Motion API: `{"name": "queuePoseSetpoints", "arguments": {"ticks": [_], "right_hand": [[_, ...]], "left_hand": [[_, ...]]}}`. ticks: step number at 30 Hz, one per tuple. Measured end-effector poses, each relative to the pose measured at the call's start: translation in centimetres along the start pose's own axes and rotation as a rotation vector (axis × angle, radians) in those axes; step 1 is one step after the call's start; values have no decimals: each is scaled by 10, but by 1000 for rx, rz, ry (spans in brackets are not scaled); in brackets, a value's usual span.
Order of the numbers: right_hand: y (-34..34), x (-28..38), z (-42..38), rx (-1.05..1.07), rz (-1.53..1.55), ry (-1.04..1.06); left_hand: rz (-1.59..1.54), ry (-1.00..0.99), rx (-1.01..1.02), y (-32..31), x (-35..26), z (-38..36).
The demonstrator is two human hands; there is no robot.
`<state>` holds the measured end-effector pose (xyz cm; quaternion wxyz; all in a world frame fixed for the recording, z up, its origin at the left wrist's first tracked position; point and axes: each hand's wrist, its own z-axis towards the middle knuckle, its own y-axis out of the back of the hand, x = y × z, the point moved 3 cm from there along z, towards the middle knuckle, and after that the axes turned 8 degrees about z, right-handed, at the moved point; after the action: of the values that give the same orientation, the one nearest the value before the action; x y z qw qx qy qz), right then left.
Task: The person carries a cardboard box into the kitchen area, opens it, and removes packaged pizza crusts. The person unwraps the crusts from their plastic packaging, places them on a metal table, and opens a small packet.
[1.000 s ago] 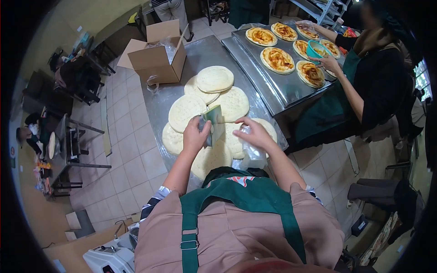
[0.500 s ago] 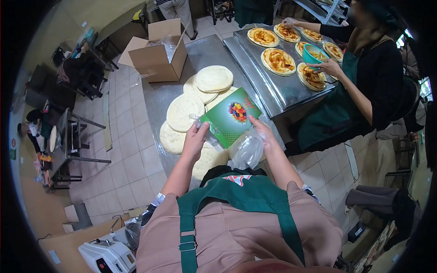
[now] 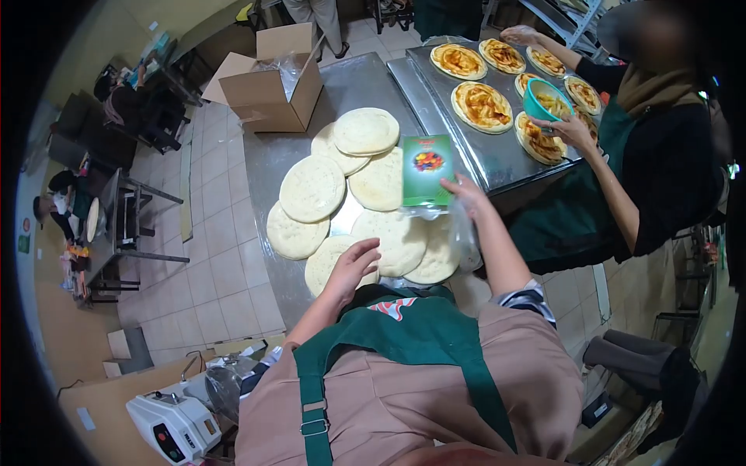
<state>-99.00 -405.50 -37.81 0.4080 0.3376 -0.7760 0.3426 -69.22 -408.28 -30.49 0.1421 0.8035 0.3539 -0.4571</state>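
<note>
My right hand [image 3: 469,196] grips the lower right edge of a green printed packet [image 3: 427,165] with a colourful picture on it. Clear plastic [image 3: 465,237] hangs below that hand. My left hand [image 3: 355,266] is empty with its fingers apart, over the near edge of the flat pale dough rounds. Several of these rounds [image 3: 312,189] lie overlapping on the metal table [image 3: 346,84], to the left of the packet and beneath it.
An open cardboard box [image 3: 273,101] stands at the table's far left. On the right, a co-worker holds a turquoise bowl [image 3: 547,101] over sauced rounds [image 3: 482,106] on a metal tray. A white machine [image 3: 172,426] is at the lower left.
My left hand has let go of the packet and moved down and towards me. The packet has turned upright and shifted right in my right hand, uncovering more dough rounds.
</note>
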Motion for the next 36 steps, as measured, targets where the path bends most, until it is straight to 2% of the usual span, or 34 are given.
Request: {"name": "queuePoseSetpoints", "arguments": {"ticks": [2, 4, 5, 7, 9, 10, 12, 14, 16, 18, 19, 20, 21, 22, 23, 24, 25, 26, 27, 28, 29, 30, 32, 33, 34, 35, 36], "right_hand": [[43, 2, 22, -167, -305, -39], [72, 20, 36, -374, -1120, 147], [71, 20, 38, -363, -1120, 138], [46, 47, 16, -439, -1271, -86], [42, 50, 18, -452, -1352, -91], [40, 46, 23, -473, -1432, -81], [56, 31, 41, -499, -1503, -74], [67, 25, 42, -524, -1555, 17], [61, 31, 32, -540, -1610, 61], [44, 41, 17, -516, -1643, 57], [43, 38, 13, -483, -1654, 48], [42, 39, 11, -505, -1641, 136], [39, 44, 10, -534, -1622, 230], [32, 48, 5, -521, -1626, 230], [22, 53, -1, -478, -1604, 267], [12, 57, -7, -438, -1582, 302], [3, 61, -12, -435, -1584, 304], [-11, 64, -16, -326, -1396, 420], [-27, 67, -23, -217, -1204, 527], [-44, 70, -32, -211, -1205, 530], [-65, 69, -43, -13, -760, 487], [-84, 66, -54, 174, -313, 426], [-111, 52, -69, 533, 359, 267], [-127, 40, -83, 559, 478, 168], [-143, 25, -100, 582, 596, 64], [-153, 8, -116, 585, 557, -85], [-158, -9, -129, 583, 515, -233]], "left_hand": [[0, 19, -22, 4, 8, -7], [22, 88, -56, 12, 22, -11], [41, 95, -66, 14, 25, -13], [61, 81, -55, 15, 25, -19], [15, 5, 45, 8, 14, -33], [-3, 35, 31, 4, 4, -46], [169, -181, 560, -16, -17, -73], [368, -687, 917, -27, -23, -82], [377, -655, 869, -30, -15, -90], [505, -538, 910, -32, -23, -94], [478, -543, 881, -35, -27, -94], [466, -532, 868, -35, -24, -93], [465, -584, 801, -33, -22, -91], [463, -634, 736, -31, -21, -91], [196, -413, 666, -28, -20, -91], [193, -412, 663, -26, -18, -93], [153, -193, 416, -17, -11, -89], [111, 23, 168, -8, -3, -88], [107, 22, 164, -3, 3, -86], [370, -16, 47, 6, 15, -79], [633, -52, -73, 15, 26, -74], [630, -52, -80, 19, 42, -70], [1091, -50, -20, 23, 72, -63], [1089, -50, -30, 22, 77, -61], [1106, 51, -32, 19, 84, -59], [1123, 152, -34, 19, 88, -58], [1123, 151, -41, 20, 83, -58]]}}
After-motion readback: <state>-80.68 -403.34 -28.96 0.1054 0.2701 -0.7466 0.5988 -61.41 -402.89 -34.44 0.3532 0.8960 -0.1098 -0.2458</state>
